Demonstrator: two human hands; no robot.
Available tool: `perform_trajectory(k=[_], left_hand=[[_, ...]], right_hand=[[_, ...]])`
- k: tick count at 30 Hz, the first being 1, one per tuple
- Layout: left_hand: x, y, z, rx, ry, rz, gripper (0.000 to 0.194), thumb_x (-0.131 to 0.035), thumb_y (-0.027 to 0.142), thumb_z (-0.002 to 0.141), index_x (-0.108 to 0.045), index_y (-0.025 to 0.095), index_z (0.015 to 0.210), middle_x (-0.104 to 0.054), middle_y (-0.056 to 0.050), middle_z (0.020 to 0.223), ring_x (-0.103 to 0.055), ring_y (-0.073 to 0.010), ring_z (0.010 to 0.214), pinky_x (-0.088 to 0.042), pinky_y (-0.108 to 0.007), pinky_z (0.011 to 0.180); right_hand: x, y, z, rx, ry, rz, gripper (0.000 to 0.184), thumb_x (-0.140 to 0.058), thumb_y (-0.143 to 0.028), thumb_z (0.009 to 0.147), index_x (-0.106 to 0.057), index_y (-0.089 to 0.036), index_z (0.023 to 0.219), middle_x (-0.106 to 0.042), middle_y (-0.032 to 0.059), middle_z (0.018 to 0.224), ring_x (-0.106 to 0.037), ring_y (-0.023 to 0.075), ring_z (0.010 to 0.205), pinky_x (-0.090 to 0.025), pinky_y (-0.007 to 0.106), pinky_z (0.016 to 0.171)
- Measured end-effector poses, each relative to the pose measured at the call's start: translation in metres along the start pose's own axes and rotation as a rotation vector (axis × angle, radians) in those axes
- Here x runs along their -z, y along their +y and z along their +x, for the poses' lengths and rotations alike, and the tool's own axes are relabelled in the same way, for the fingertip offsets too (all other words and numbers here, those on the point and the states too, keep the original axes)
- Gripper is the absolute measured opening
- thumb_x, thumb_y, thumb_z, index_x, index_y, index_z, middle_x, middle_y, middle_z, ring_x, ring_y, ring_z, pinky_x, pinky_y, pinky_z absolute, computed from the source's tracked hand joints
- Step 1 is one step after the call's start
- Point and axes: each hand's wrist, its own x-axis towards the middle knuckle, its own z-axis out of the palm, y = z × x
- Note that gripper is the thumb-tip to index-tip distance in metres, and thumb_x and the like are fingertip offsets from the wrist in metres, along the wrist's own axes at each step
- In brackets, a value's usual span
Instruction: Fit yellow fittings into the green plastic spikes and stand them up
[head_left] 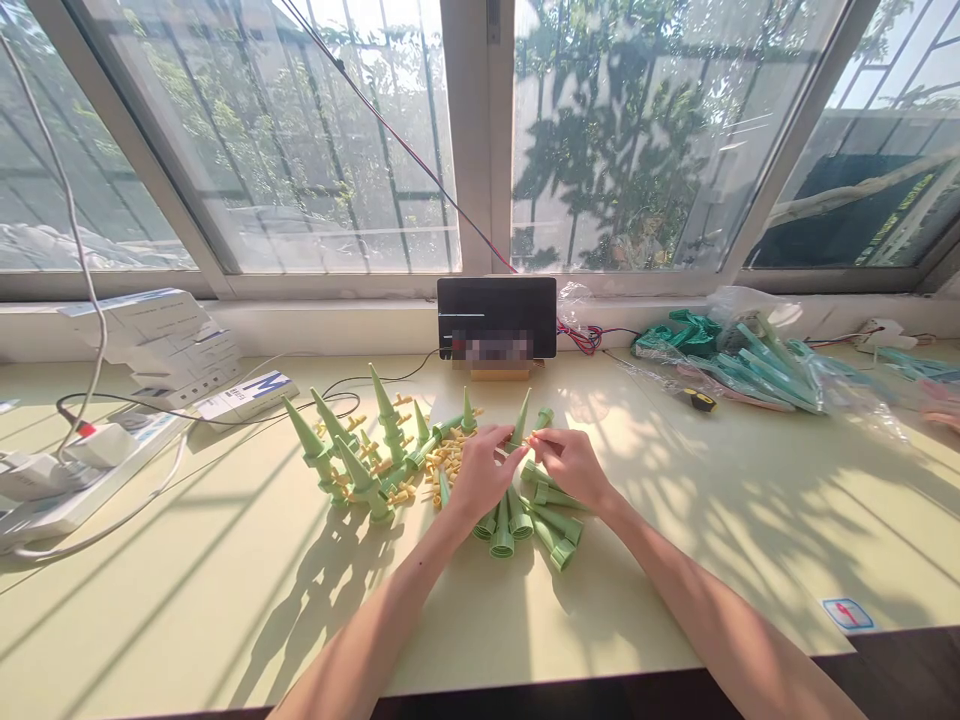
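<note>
The green spike [523,415] between my hands is on my side of the black tablet [496,310], slightly right of its middle. Its long axis runs close to upright, tip up and leaning a little to the right. My left hand [487,468] seems to have it, thumb and fingers closed low around it, so that grip is narrow and filled. My right hand [574,465] comes in from the spike's right, thumb and forefinger drawn nearly together beside it; a speck of yellow shows there, but I cannot tell whether this grip holds a piece or how tightly it is closed. Both hands are about equally near, so the gap at the spike's right side decides things.

In front of the tablet, nearer me than the held spike, loose green spikes [502,540] fan out beneath my hands, several with open ends towards me, crowding the space below. Left of the tablet's middle and on my side of it, a heap of yellow pieces [442,458] lies just beside my left hand. Farther left of the tablet, upright green spikes [366,478] fitted with yellow pieces stand clustered on the table [675,580]. Well right of the tablet lie teal plastic packets [772,375], out of the way.
</note>
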Motion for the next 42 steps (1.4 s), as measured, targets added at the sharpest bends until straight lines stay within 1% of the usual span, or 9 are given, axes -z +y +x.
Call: perform_trajectory(k=[3, 7, 10, 13, 19, 23, 28, 34, 42], left_hand=[[-0.0005, -0.0010, 0.0003, 0.003, 0.000, -0.033, 0.019, -0.060, 0.028, 0.083, -0.068, 0.018, 0.098, -0.061, -0.004, 0.085, -0.061, -0.0151, 0.073, -0.057, -0.028, 0.066], [-0.0009, -0.0022, 0.0003, -0.005, 0.005, -0.073, 0.022, -0.059, 0.028, 0.084, -0.069, 0.020, 0.102, -0.063, -0.004, 0.087, -0.062, -0.0154, 0.076, -0.059, -0.029, 0.070], [-0.0007, -0.0018, 0.0000, -0.001, 0.008, -0.083, 0.024, -0.059, 0.028, 0.084, -0.069, 0.022, 0.105, -0.064, -0.003, 0.090, -0.063, -0.0154, 0.077, -0.059, -0.030, 0.070], [-0.0004, -0.0012, -0.0003, -0.003, 0.010, -0.070, 0.026, -0.060, 0.029, 0.084, -0.069, 0.022, 0.108, -0.064, -0.003, 0.091, -0.063, -0.0149, 0.076, -0.058, -0.028, 0.068], [-0.0005, -0.0023, -0.0014, -0.031, 0.011, 0.015, 0.026, -0.060, 0.030, 0.085, -0.068, 0.021, 0.107, -0.063, -0.003, 0.086, -0.063, -0.0146, 0.070, -0.054, -0.026, 0.062], [-0.0006, -0.0034, -0.0019, -0.036, 0.007, 0.043, 0.025, -0.060, 0.032, 0.084, -0.068, 0.020, 0.105, -0.062, -0.004, 0.084, -0.063, -0.0148, 0.069, -0.052, -0.025, 0.061], [-0.0004, -0.0030, -0.0011, -0.035, -0.013, 0.048, 0.019, -0.057, 0.033, 0.086, -0.068, 0.018, 0.090, -0.058, -0.003, 0.077, -0.060, -0.0149, 0.068, -0.051, -0.025, 0.060], [0.0003, -0.0007, -0.0007, -0.026, -0.012, 0.068, 0.020, -0.056, 0.034, 0.086, -0.065, 0.018, 0.078, -0.054, -0.002, 0.070, -0.056, -0.0147, 0.065, -0.050, -0.026, 0.060], [0.0003, -0.0026, -0.0005, -0.006, -0.019, -0.010, 0.021, -0.058, 0.033, 0.085, -0.069, 0.018, 0.094, -0.057, -0.003, 0.076, -0.060, -0.0139, 0.067, -0.053, -0.024, 0.060]], right_hand=[[0.0009, -0.0021, 0.0008, -0.035, -0.013, 0.022, 0.032, -0.052, -0.037, 0.086, -0.060, -0.018, 0.061, -0.056, 0.0010, 0.054, -0.046, 0.0123, 0.050, -0.034, 0.025, 0.050], [0.0029, -0.0059, 0.0023, -0.128, -0.069, 0.129, 0.038, -0.055, -0.042, 0.083, -0.052, -0.019, 0.052, -0.042, -0.0028, 0.044, -0.035, 0.0096, 0.042, -0.027, 0.025, 0.043], [0.0042, -0.0085, 0.0028, -0.214, -0.126, 0.256, 0.040, -0.057, -0.045, 0.081, -0.049, -0.019, 0.052, -0.035, -0.0055, 0.040, -0.026, 0.0074, 0.037, -0.020, 0.024, 0.038], [0.0047, -0.0099, 0.0026, -0.255, -0.154, 0.329, 0.039, -0.058, -0.047, 0.080, -0.049, -0.019, 0.053, -0.034, -0.0066, 0.039, -0.023, 0.0063, 0.035, -0.017, 0.024, 0.036], [0.0039, -0.0082, 0.0026, -0.178, -0.106, 0.210, 0.041, -0.056, -0.044, 0.082, -0.051, -0.019, 0.051, -0.037, -0.0045, 0.041, -0.028, 0.0076, 0.038, -0.022, 0.024, 0.040], [0.0029, -0.0044, 0.0021, -0.092, -0.061, 0.084, 0.040, -0.053, -0.042, 0.085, -0.054, -0.018, 0.053, -0.047, -0.0014, 0.046, -0.037, 0.0100, 0.044, -0.029, 0.025, 0.045], [0.0013, -0.0021, 0.0000, -0.003, -0.027, -0.019, 0.035, -0.049, -0.036, 0.088, -0.060, -0.018, 0.060, -0.057, 0.0012, 0.055, -0.045, 0.0117, 0.049, -0.034, 0.025, 0.050], [0.0009, -0.0013, -0.0008, 0.076, -0.013, -0.126, 0.033, -0.046, -0.029, 0.090, -0.059, -0.018, 0.061, -0.057, 0.0011, 0.057, -0.047, 0.0120, 0.052, -0.035, 0.025, 0.053], [0.0009, -0.0009, -0.0004, 0.028, -0.006, -0.053, 0.031, -0.049, -0.031, 0.088, -0.060, -0.018, 0.062, -0.058, 0.0014, 0.056, -0.049, 0.0125, 0.053, -0.037, 0.024, 0.053]])
